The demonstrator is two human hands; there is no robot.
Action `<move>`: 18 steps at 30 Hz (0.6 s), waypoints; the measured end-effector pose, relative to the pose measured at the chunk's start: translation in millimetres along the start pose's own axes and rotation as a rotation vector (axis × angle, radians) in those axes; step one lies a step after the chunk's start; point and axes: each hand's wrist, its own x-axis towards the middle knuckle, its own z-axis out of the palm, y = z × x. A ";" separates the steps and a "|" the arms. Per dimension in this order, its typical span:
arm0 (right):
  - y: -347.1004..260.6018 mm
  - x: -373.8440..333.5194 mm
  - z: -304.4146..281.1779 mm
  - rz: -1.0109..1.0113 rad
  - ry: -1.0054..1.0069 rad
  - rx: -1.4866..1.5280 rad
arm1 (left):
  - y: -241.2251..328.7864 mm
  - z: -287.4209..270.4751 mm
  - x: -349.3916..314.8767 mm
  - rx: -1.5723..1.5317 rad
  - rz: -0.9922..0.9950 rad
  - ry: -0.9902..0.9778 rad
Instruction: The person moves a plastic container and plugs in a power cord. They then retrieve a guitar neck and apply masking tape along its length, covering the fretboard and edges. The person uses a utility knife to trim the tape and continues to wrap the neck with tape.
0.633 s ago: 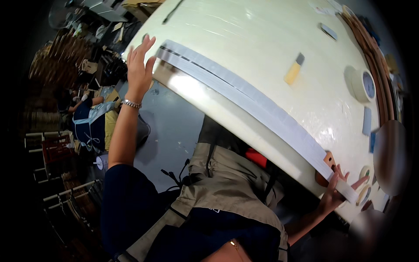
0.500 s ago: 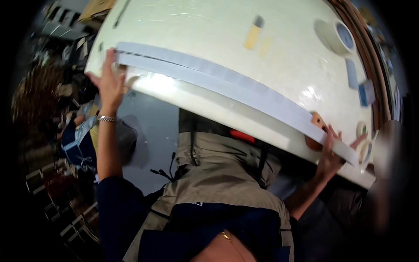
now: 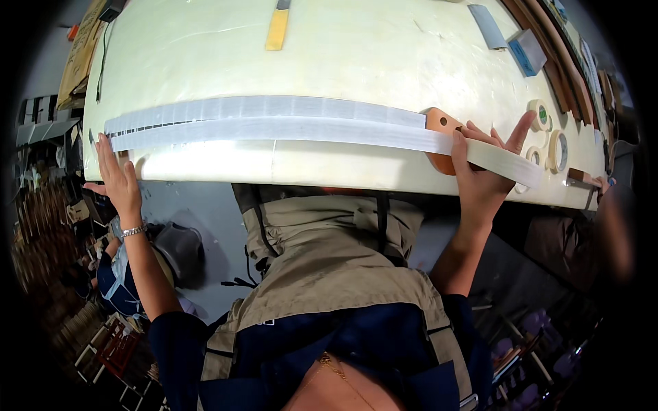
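Observation:
A long white strip (image 3: 288, 134) runs along the near side of the table, below a second pale strip (image 3: 288, 107) with evenly spaced cross lines and dark gaps at its left. At the left end, the stretched fingertips of my left hand (image 3: 122, 181) touch the strips; the hand is open. My right hand (image 3: 483, 179) grips the white strip, thumb in front, with some fingers spread and the strip's end running on past it. Behind this strip, beside my right thumb, is an orange-brown wooden piece with round holes (image 3: 440, 123); its full shape is hidden.
On the pale table (image 3: 226, 65) lies a yellow-handled scraper-like tool (image 3: 277, 29). Tape rolls (image 3: 558, 151) lie at the right, a blue-and-white box (image 3: 528, 53) and a grey flat piece (image 3: 486, 26) farther back. Dark brown boards (image 3: 541, 51) line the right edge. A person (image 3: 116, 277) is at lower left.
The view has turned and shifted, so the table edge and strips lie more level. My right hand now grips the strip closer to the wooden piece. My left hand stays at the left end.

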 end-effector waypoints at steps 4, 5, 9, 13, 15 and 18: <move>5.9 -2.7 0.4 -0.074 -0.021 -0.023 | 0.8 1.1 -2.4 0.001 -0.021 -0.008; 9.1 -3.1 1.4 -0.085 -0.014 -0.009 | 1.1 0.6 -1.9 0.002 -0.021 -0.009; 10.9 -2.7 3.6 -0.055 -0.003 0.067 | 5.5 -1.9 -0.6 0.129 -0.012 0.002; 2.8 -4.5 5.9 -0.026 0.032 -0.038 | 59.3 -1.8 5.6 0.071 0.047 -0.026; 2.6 -7.3 8.2 -0.071 0.009 -0.107 | 123.3 4.3 9.5 -0.114 0.065 -0.090; 4.1 -11.9 14.9 -0.084 -0.027 -0.151 | 241.1 3.0 14.2 0.070 0.192 -0.299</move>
